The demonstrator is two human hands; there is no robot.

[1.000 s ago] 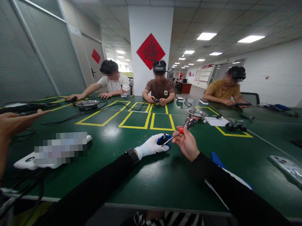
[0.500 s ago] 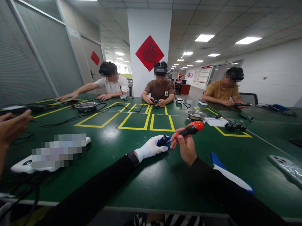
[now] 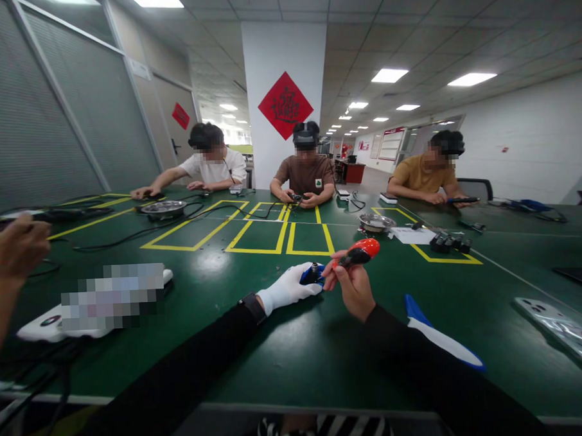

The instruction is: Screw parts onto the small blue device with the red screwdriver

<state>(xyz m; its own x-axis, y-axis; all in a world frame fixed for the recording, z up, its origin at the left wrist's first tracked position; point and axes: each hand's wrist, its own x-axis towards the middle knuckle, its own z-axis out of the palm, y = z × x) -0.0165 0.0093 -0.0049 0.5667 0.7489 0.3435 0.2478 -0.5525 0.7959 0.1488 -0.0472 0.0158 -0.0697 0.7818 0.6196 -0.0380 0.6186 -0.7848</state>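
Observation:
My left hand [image 3: 290,285], in a white glove, is closed around a blue-and-black part [image 3: 311,274] with a short metallic stub pointing up. Its full shape is hidden by the fingers. In my bare right hand [image 3: 356,291] is a screwdriver [image 3: 362,251] with a red-and-black handle, its rounded end pointing up and to the right. The screwdriver's other end is toward the left hand, and I cannot make out whether its tip touches the part. A long blue-and-white piece [image 3: 443,336] lies on the table by my right forearm.
On the green table [image 3: 297,353] are a white device [image 3: 40,324] at left, a phone [image 3: 563,328] at right, metal bowls [image 3: 375,222], paper [image 3: 414,236], black clips [image 3: 450,242] and cables. Co-workers [image 3: 302,172] sit opposite; another person's hand [image 3: 19,246] is at left.
My right hand and the screwdriver have shifted slightly left, and the handle looks turned a little. The neighbour's hand at left has curled closed. The co-worker at far left has drawn an arm in.

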